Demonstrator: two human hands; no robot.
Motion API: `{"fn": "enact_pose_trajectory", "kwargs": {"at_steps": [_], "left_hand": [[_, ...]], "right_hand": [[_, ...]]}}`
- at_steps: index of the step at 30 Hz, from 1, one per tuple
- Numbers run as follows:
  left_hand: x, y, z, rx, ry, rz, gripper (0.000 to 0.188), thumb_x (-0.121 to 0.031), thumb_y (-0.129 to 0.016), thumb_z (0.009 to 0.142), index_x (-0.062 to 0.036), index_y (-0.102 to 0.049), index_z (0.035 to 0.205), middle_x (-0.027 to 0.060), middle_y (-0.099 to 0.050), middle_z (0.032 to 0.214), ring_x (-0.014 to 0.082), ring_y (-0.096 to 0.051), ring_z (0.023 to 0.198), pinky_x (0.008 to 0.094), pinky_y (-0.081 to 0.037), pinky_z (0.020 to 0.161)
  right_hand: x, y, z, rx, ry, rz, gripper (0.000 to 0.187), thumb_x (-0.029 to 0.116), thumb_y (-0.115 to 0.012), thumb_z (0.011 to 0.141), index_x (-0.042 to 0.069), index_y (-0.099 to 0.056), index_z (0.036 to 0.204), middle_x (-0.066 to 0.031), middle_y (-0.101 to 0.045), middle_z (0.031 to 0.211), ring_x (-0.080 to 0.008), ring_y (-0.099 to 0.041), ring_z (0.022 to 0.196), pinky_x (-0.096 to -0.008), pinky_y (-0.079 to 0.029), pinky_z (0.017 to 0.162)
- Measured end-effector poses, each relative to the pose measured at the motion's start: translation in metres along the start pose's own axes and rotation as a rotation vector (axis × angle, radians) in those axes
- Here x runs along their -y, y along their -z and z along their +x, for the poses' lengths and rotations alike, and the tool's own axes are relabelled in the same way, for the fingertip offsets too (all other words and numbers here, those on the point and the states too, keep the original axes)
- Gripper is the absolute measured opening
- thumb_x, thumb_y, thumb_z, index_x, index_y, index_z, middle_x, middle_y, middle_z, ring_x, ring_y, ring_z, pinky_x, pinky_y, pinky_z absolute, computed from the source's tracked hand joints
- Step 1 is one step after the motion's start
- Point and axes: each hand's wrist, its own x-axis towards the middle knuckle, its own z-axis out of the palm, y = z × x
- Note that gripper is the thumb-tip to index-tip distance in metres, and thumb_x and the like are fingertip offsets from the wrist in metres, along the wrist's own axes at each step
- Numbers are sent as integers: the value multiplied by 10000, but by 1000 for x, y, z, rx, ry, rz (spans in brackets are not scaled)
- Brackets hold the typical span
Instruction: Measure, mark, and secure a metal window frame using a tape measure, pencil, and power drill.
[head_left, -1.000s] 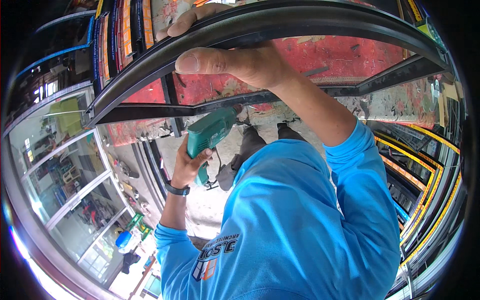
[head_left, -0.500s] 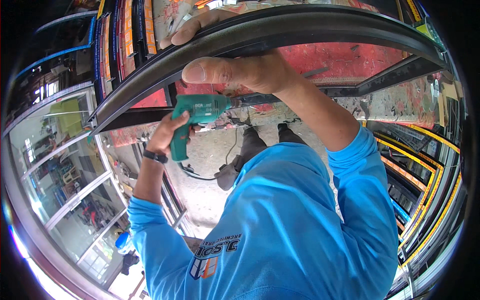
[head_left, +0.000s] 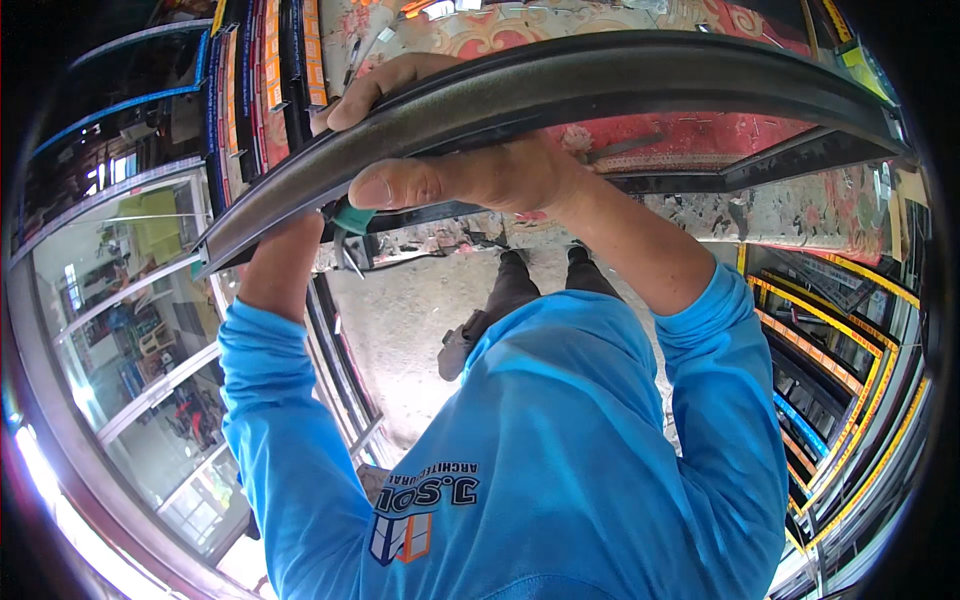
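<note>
A long dark metal frame bar runs across the view, one side of a black frame. My right hand is closed around it, thumb on the near face and fingertips over the far edge. My left forearm reaches up under the bar's left part, which hides that hand and its fingers. Beside the wrist, the green handle end of a power drill shows below the bar. The rest of the drill is hidden. The drill has moved together with my left hand, so it appears held.
The frame rests over a worktable with a worn red patterned cover. Stacked profiles with orange and blue strips stand at the far left. A glass-paned partition is on the left; a rack of profiles with yellow edges is on the right.
My left hand and the drill have moved up and away, from plain view to behind the bar. The bar has shifted slightly lower in view, with my right hand still gripping it.
</note>
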Motion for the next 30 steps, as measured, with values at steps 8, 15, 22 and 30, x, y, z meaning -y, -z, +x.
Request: {"fn": "enact_pose_trajectory", "kwargs": {"at_steps": [8,15,22,30], "left_hand": [[-9,-17,7,-11,-119,185,515,-264,-787,978,-157,-639,1460,185,-801,1057,267,-794,859,432,-641,678],[-21,-40,17,-40,-282,526,570,-216,-781,945,-167,-626,1491,203,-801,1050,308,-805,873,472,-649,698],[-24,-90,18,-84,-665,876,632,-169,-776,911,-177,-613,1522,220,-801,1043,348,-816,887,512,-657,717],[-17,-176,-59,-202,-506,1338,727,-109,-720,981,-220,-512,1669,211,-762,1088,360,-817,863,479,-663,693]], "right_hand": [[-9,-13,-11,67,133,66,581,221,-984,896,57,-697,1373,-115,-740,1314,-288,-640,1456,-486,-507,1266],[0,-12,-13,32,128,-50,577,221,-963,923,52,-692,1405,-135,-742,1362,-273,-682,1396,-453,-526,1232],[13,-13,-8,-74,-33,99,504,257,-915,971,51,-731,1393,-102,-848,1079,-154,-795,994,-351,-658,929],[14,-8,-1,-54,-78,118,502,173,-883,973,21,-705,1417,-150,-833,1135,-177,-797,1023,-342,-659,915]]}}
